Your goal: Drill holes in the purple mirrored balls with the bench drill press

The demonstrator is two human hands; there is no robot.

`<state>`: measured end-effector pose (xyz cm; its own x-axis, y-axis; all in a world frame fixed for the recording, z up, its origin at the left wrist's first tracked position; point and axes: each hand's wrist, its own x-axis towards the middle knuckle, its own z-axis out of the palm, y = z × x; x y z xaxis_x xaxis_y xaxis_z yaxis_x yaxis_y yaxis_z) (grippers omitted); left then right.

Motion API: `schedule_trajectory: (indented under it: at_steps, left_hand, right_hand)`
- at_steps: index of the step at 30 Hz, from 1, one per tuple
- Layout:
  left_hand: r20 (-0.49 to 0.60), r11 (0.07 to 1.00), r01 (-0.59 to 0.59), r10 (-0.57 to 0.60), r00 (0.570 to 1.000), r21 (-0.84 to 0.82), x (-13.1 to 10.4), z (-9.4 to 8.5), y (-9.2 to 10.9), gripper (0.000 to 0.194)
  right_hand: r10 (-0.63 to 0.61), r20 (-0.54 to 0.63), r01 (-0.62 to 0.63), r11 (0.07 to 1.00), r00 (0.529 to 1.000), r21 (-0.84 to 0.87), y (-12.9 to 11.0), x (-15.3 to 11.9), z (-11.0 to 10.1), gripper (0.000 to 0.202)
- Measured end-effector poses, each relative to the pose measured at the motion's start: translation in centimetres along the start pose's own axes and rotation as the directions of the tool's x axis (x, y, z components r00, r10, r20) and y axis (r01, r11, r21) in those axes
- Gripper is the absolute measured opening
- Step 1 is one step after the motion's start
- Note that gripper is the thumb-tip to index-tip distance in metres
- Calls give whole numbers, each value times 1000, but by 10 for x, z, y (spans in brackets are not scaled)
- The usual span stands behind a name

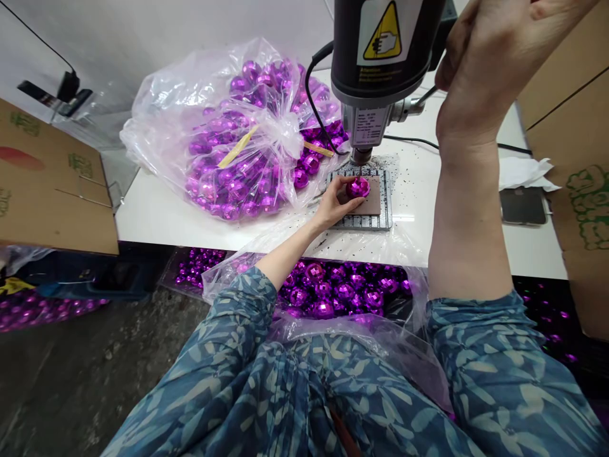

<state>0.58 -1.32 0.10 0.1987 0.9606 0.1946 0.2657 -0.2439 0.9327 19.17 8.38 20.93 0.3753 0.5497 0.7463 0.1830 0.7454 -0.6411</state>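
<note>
My left hand point(337, 202) pinches a shiny purple faceted ball point(358, 188) between thumb and fingers. The ball rests on a brown board point(373, 204) lying on the slotted metal base point(386, 219) of a drill press point(380, 76). Right above the ball is the drill chuck point(361, 155), its thin bit reaching down to the top of the ball; whether it has entered cannot be seen. Raised at the upper right, my right hand point(485, 60) has its fingers curled round the press's feed lever point(427, 96), whose end the hand hides.
A tied clear bag point(266, 136) of purple balls lies left of the press. Below the table edge, more balls point(333, 292) sit in an opened plastic bag. Cardboard boxes point(52, 190) flank both sides. A phone point(523, 206) lies at right; dark shavings and cables surround the base.
</note>
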Motion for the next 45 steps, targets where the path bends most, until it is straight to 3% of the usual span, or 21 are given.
schedule_trajectory:
  at_steps: [3, 7, 13, 18, 22, 29, 35, 45]
  left_hand:
    - [-1, 998, 13, -13, 1000, -60, 0, 4, -2, 48]
    - [2, 994, 33, -33, 999, -101, -1, 7, -1, 53]
    - [-7, 992, 53, -54, 999, -117, -1, 9, -1, 55]
    - [7, 993, 32, -31, 999, -112, -1, 8, -3, 51]
    - [2, 996, 45, -45, 999, -78, -2, 7, -1, 48]
    - [5, 996, -26, 27, 1000, -81, -1, 6, -9, 51]
    - [16, 992, -54, 56, 998, -111, 0, 8, -21, 58]
    - [-32, 990, -71, 67, 997, -120, 0, 13, -23, 54]
  right_hand:
    - [-108, -129, 130, 975, 986, 178, 7, -1, 3, 51]
    - [-139, -96, 159, 955, 986, 252, 0, -12, 0, 53]
    - [-235, -107, 245, 965, 966, 94, -25, -42, -10, 76]
    - [-220, -167, 230, 973, 961, 39, -31, -64, -17, 77]
    - [-243, -235, 266, 961, 941, 71, -25, -74, -18, 78]
    - [-293, -211, 327, 933, 933, 153, -8, -90, -24, 75]
    - [-341, -146, 358, 927, 929, 109, 4, -98, -33, 67]
    - [-368, -136, 375, 926, 920, 32, 19, -111, -40, 76]
